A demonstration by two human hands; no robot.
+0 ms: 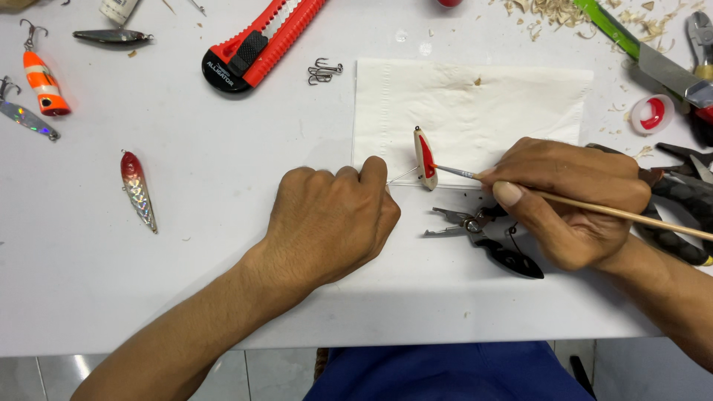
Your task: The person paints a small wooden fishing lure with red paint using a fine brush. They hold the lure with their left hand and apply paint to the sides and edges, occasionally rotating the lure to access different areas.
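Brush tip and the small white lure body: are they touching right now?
Touching. The head view shows the thin brush, held in the right hand, with its tip meeting the red patch on the white lure body; no gap shows there.

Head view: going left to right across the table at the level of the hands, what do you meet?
Silver lure with a red head → left hand pinching a thin wire → small white lure body with a red patch → fine paintbrush → right hand.
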